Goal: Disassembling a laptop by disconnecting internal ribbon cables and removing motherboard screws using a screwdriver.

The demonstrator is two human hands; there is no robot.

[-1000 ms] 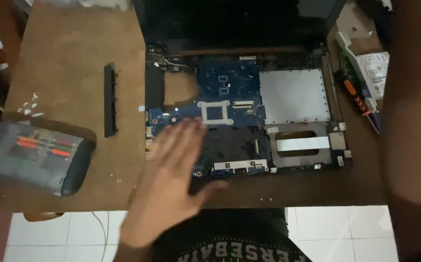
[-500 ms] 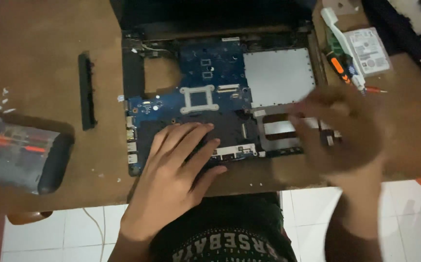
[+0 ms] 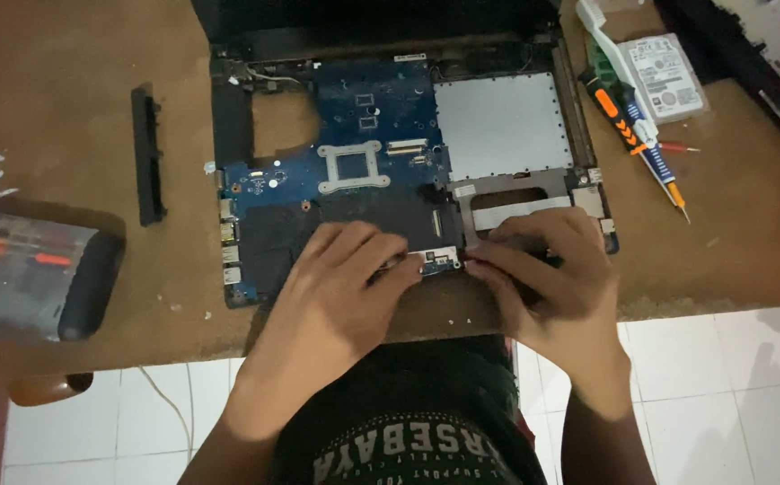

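Note:
An opened laptop base [image 3: 578,117] lies on the brown wooden table [image 3: 57,99], its blue motherboard [image 3: 363,135] and a grey metal plate [image 3: 502,126] exposed. My left hand [image 3: 340,287] rests flat on the near edge of the base, its fingertips by a small connector area at the front. My right hand [image 3: 551,274] is beside it, fingers bent and pinching at the same front edge of the board. Whether it grips a part I cannot tell, because the fingers hide the spot.
A black plastic strip [image 3: 147,153] lies left of the laptop. A transparent screwdriver case [image 3: 35,265] sits at the table's left edge. A hard drive [image 3: 668,76], a white brush [image 3: 610,45] and screwdrivers [image 3: 650,153] lie to the right. White tiled floor [image 3: 722,395] shows below.
My right hand came in from the right and dropped to the laptop's front edge beside the left hand. The left hand shifted slightly right. The view moved closer.

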